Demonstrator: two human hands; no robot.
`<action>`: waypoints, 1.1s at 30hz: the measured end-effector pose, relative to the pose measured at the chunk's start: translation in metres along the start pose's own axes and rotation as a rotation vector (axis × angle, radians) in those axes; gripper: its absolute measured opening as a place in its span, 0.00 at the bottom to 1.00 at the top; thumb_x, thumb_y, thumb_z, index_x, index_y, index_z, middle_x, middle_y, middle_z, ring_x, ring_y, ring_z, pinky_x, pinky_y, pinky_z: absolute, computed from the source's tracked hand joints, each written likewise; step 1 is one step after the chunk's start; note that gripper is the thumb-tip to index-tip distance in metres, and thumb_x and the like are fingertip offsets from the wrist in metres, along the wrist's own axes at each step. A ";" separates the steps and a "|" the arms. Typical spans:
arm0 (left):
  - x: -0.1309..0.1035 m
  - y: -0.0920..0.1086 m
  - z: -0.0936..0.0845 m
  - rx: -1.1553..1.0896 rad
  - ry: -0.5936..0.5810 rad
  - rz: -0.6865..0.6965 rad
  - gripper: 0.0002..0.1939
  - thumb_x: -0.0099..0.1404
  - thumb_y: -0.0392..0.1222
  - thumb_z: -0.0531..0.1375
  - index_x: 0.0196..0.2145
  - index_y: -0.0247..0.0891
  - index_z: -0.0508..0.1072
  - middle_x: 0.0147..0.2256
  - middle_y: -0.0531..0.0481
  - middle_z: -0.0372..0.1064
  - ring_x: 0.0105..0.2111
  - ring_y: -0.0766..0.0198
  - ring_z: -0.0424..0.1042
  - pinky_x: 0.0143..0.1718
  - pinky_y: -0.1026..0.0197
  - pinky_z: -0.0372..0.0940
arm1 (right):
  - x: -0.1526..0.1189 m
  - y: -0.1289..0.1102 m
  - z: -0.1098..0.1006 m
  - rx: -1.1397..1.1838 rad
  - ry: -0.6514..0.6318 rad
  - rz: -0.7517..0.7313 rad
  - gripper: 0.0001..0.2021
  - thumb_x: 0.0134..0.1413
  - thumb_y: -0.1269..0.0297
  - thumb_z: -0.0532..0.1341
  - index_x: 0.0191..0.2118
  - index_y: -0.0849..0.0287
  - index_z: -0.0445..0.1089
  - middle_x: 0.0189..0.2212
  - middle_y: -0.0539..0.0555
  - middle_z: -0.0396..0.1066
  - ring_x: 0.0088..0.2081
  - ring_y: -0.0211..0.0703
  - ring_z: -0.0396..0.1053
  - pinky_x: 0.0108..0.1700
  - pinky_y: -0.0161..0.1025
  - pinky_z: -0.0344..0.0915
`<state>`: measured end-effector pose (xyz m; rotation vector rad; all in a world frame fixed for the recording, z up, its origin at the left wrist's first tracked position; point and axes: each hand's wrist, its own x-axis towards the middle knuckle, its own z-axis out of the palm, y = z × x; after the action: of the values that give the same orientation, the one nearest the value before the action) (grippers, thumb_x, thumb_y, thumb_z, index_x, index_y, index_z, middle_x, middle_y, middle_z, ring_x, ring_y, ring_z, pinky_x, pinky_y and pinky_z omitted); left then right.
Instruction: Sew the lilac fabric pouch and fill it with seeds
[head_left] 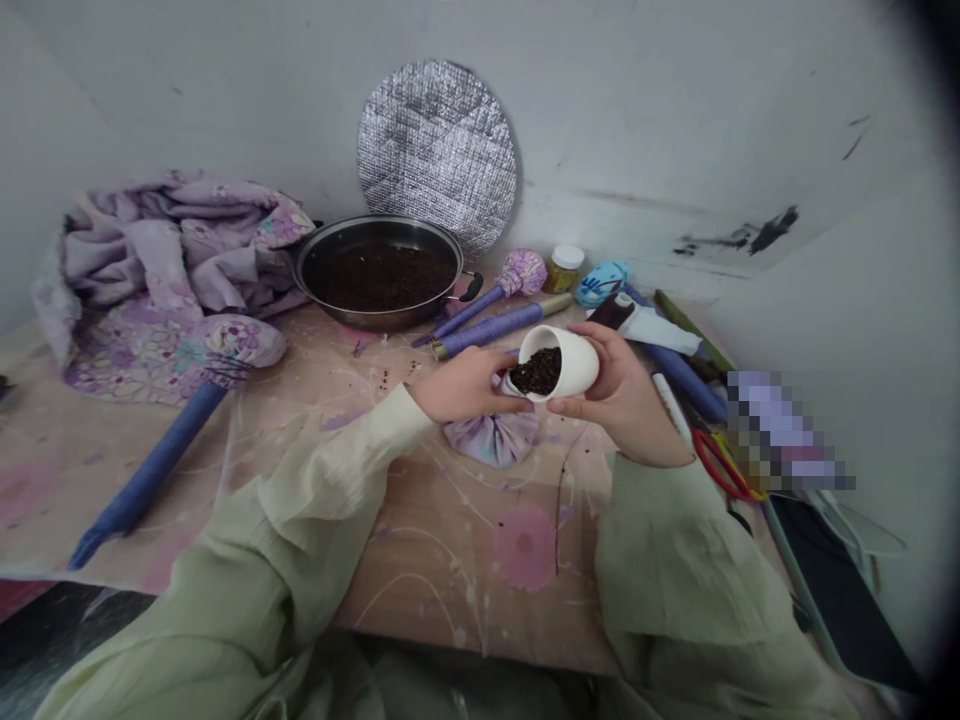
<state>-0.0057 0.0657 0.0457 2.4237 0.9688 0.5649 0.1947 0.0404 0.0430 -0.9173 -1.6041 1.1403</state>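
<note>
A white cup [579, 362] holding dark grains [538, 371] is tilted to the left, its mouth over the top of a small purple cloth pouch [495, 440]. My right hand [626, 395] is wrapped round the cup's right side, thumb below and fingers above. At the cup's mouth, my left hand [472, 383] is closed round the neck of the pouch, thumb and fingers curled. The pouch's gathered lower part rests on the table covering, and its opening is largely hidden by the cup and fingers.
A black-handled pan [375, 318] of dark grains stands behind, near a silver disc [439, 150]. Floral cloth [157, 250] and a blue-wrapped stick [150, 475] lie left. Rolls, a lidded jar [564, 270], red-handled scissors [720, 468] and a phone [840, 590] are right.
</note>
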 end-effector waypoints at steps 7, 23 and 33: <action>-0.001 -0.001 0.000 -0.016 0.007 0.021 0.19 0.58 0.48 0.62 0.43 0.33 0.72 0.39 0.45 0.74 0.37 0.58 0.72 0.38 0.61 0.62 | -0.001 0.000 -0.002 0.004 0.009 0.004 0.36 0.32 0.64 0.74 0.50 0.49 0.58 0.49 0.52 0.62 0.52 0.47 0.62 0.55 0.46 0.63; -0.002 0.002 -0.002 -0.060 0.038 0.049 0.18 0.59 0.46 0.60 0.45 0.34 0.72 0.41 0.46 0.74 0.37 0.60 0.72 0.40 0.61 0.63 | -0.001 0.003 -0.002 -0.033 0.021 0.018 0.41 0.34 0.56 0.72 0.55 0.48 0.53 0.55 0.53 0.59 0.55 0.48 0.60 0.57 0.47 0.61; -0.001 -0.001 0.000 -0.038 0.051 0.022 0.18 0.60 0.48 0.59 0.43 0.33 0.71 0.39 0.46 0.73 0.36 0.61 0.71 0.39 0.62 0.62 | 0.001 0.008 -0.009 0.023 0.116 -0.013 0.35 0.39 0.62 0.70 0.55 0.49 0.57 0.54 0.52 0.62 0.56 0.47 0.61 0.59 0.47 0.59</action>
<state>-0.0072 0.0658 0.0452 2.3994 0.9441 0.6498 0.2032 0.0455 0.0365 -0.9402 -1.4984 1.0745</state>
